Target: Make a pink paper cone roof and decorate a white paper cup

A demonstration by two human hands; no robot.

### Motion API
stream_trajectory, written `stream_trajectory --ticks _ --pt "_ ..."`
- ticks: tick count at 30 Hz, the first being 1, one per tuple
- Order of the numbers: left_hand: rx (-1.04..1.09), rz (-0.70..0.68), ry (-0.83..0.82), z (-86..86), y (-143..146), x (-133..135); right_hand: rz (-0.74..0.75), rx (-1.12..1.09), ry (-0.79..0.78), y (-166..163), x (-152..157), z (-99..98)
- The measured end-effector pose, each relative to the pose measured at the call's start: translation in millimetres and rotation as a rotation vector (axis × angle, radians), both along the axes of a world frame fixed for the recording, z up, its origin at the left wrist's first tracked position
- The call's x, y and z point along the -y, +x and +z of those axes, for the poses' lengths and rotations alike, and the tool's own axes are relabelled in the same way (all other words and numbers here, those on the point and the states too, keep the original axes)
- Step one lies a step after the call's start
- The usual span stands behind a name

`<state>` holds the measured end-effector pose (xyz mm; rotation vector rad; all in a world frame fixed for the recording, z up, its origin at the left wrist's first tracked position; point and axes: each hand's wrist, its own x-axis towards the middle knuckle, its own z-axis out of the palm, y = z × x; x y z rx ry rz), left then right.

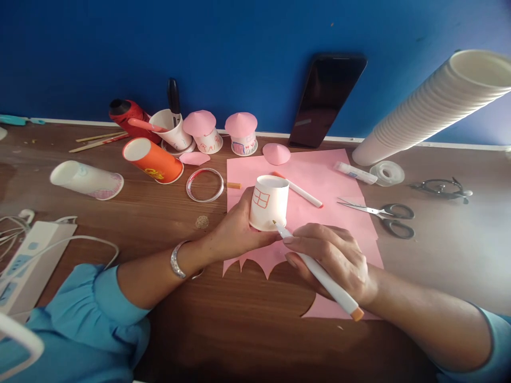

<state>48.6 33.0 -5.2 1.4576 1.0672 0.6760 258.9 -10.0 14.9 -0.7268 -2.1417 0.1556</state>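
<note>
Right hand (335, 255): the grip is closed around a white marker (323, 279) with an orange end, its tip at the cup's lower wall; actual contact is hard to tell.
Left hand (239, 223): the grip is closed around a white paper cup (271, 210), fingers along its side and under its lower edge; a bracelet (178, 260) circles the wrist.
Held cup: over the pink sheet, narrower end up, an orange-red paned window drawn on the wall.
Power strip (40, 260): at the left on the brown worktop (179, 298), with white cables.
Pink sheet (311, 165): near edge cut in curves; a red-tipped marker (301, 192) lies on it.
Left of the sheet: a tape ring (205, 200) and, at the sheet's edge, an orange cap (234, 185).
Right of the held cup: scissors (379, 211), blades over the sheet; behind them, a clear tape roll (387, 173).
Far left: an orange cup (154, 162) lying tilted.
Far middle: two decorated cups under pink cones, one at left (209, 142), one at right (244, 146); beside them, a loose pink cone (277, 153).
Back: a phone (329, 98) leans on the blue wall (239, 53); at right, a tilted cup stack (423, 111).
</note>
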Motion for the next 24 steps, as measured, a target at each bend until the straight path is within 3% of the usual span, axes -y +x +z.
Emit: stream_trajectory --ticks 24 --pt "0.011 0.009 -0.040 3.4 0.7 -0.6 -0.008 0.028 -0.023 -1.8 1.5 -1.7"
